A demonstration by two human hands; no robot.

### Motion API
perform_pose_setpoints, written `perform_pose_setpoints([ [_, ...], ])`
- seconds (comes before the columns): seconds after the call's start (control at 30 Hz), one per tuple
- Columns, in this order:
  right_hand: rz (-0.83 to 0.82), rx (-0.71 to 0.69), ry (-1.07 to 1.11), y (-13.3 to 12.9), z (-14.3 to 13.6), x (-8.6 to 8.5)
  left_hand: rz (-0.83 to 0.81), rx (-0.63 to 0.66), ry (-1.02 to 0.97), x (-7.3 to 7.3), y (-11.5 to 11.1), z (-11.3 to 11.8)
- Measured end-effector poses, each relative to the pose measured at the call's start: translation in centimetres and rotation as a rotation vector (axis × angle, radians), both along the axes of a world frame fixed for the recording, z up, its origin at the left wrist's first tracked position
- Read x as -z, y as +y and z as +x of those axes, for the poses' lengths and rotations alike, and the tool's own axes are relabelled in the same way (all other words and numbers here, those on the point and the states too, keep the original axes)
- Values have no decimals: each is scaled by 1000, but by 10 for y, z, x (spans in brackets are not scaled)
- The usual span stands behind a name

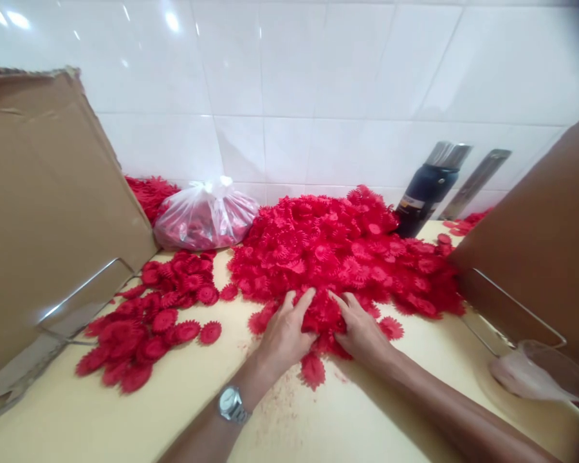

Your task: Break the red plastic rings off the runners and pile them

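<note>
At the front edge of one big heap of red toothed discs (318,244), two hands are at work: the left hand (287,331) and the right hand (359,328), both with fingers spread and curled around discs between them. The discs in the heap are too many to count. One disc (312,371) lies on the pale yellow table (328,424) just in front of the hands.

To the left are a second, smaller pile (139,328) and one tied clear bag (206,215) with red contents. A third bunch of red pieces (149,193) sits behind the bag. One dark flask (427,190) with a silver top leans to the right of the heap, with one metal strip (477,183) beside it. Two cardboard panels, one left (53,212) and one right (535,238), flank everything. One silver watch (231,403) is on the left wrist.
</note>
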State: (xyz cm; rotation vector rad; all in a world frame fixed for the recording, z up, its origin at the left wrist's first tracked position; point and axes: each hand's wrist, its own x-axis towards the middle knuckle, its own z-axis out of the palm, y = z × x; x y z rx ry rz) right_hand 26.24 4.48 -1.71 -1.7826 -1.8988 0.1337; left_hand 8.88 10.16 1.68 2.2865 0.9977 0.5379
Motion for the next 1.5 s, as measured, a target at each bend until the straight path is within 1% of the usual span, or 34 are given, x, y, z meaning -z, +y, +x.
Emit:
perform_pose_setpoints([
  [0.1,146,-62,75,2,-4,-4,1,-8,-118,0,-1,8],
  [0.2,254,-127,94,0,-7,-16,5,-20,-215,-11,-8,8],
  [0.3,298,-134,69,-3,-6,-38,35,-7,-248,-34,-13,7],
  [0.4,377,-104,49,0,1,-69,99,5,-239,-63,-8,17],
  [0.47,429,-76,52,6,13,-91,158,27,-230,-82,4,33],
  [0.57,438,2,65,19,43,-119,241,94,-239,-106,31,72],
  [0.63,388,102,33,30,68,-132,271,140,-230,-117,51,103],
  [0.7,290,244,-52,41,95,-138,304,189,-158,-123,69,135],
  [0.77,196,367,-138,52,118,-138,370,190,-1,-123,83,163],
  [0.8,157,410,-168,57,128,-136,380,179,28,-120,89,175],
  [0.9,47,487,-225,70,149,-121,405,147,98,-105,102,201],
  [0.97,-47,521,-264,76,156,-106,411,143,156,-90,108,212],
  [1.07,-175,526,-312,81,163,-84,392,152,246,-67,115,220],
  [1.13,-232,516,-334,83,167,-76,374,159,293,-56,118,224],
  [1.2,-265,509,-347,83,170,-75,360,167,323,-52,119,226],
  [1.23,-276,507,-350,83,172,-76,355,171,332,-53,120,226],
  [1.3,-298,507,-352,81,175,-82,343,184,343,-60,119,226],
  [1.37,-316,506,-350,79,176,-89,331,205,348,-71,118,224],
  [1.5,-317,508,-343,65,176,-107,317,272,369,-101,114,212],
])
